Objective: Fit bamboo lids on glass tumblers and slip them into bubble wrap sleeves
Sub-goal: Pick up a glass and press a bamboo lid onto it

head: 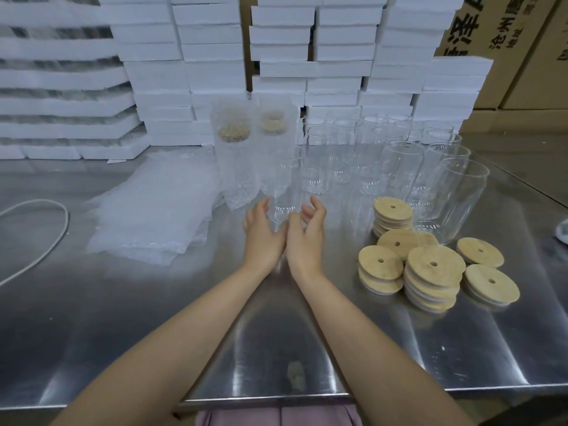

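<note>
At mid-frame, the left hand (262,238) and right hand (307,241) are loosely open, cupped either side of a bare glass tumbler (284,195); contact is unclear. On the steel table (276,348), bamboo lids (433,265) are stacked to the right and bubble wrap sleeves (147,210) lie to the left.

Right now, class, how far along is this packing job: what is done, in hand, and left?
Done: at least two lidded tumblers stand sleeved in bubble wrap. In hand: the left hand and right hand cup a bare tumbler, fingers open. Left: rows of open tumblers, stacked bamboo lids and a pile of flat sleeves.
</note>
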{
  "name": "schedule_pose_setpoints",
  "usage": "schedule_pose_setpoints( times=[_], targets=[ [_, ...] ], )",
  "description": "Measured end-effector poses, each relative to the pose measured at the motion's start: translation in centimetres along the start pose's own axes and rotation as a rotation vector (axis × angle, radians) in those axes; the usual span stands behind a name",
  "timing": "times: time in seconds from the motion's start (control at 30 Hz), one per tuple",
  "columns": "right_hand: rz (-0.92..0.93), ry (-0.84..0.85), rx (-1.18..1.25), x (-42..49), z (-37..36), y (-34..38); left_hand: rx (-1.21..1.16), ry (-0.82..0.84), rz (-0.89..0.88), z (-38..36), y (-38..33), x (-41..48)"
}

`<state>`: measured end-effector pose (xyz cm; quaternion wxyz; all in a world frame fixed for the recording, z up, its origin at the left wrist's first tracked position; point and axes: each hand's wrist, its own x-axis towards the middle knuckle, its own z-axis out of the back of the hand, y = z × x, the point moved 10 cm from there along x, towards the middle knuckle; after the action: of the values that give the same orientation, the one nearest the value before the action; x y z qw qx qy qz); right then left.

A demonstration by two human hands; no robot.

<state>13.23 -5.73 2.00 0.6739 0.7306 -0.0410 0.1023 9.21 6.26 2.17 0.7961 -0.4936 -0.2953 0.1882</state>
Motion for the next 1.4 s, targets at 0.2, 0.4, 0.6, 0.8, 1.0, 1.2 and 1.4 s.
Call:
schedule_pose_setpoints(
  times=[0.2, 0.4, 0.6, 0.8, 1.0, 1.2, 1.4],
  targets=[
    [-0.023, 0.025, -0.048, 2.5, -0.1, -0.4, 0.075, -0.072, -0.005, 1.9, 0.7, 1.9],
    [-0.058, 0.172, -0.099, 3.2, -1.8, -0.8, -0.043, 0.094, -0.006, 0.0, 0.8, 4.0],
    [-0.087, 0.193, -0.039, 3.2, -1.1, -0.8, -0.066, 0.141, -0.055, -1.0, 0.8, 4.4],
    [-0.039, 0.278, 0.015, 2.8, -1.0, 0.3, -0.152, 0.133, -0.13, -0.3, -0.2, 3.2],
    [0.06, 0.366, 0.009, 2.5, -2.3, 1.2, -0.145, 0.123, -0.193, -0.1, -0.8, 3.1],
    [0.207, 0.332, -0.118, 2.9, -2.2, 1.4, -0.077, 0.035, -0.402, 1.0, -3.9, 1.6],
    [0.275, 0.333, -0.14, 2.5, -2.1, 2.4, -0.115, 0.023, -0.417, 1.1, -3.7, 1.1]
  ],
)
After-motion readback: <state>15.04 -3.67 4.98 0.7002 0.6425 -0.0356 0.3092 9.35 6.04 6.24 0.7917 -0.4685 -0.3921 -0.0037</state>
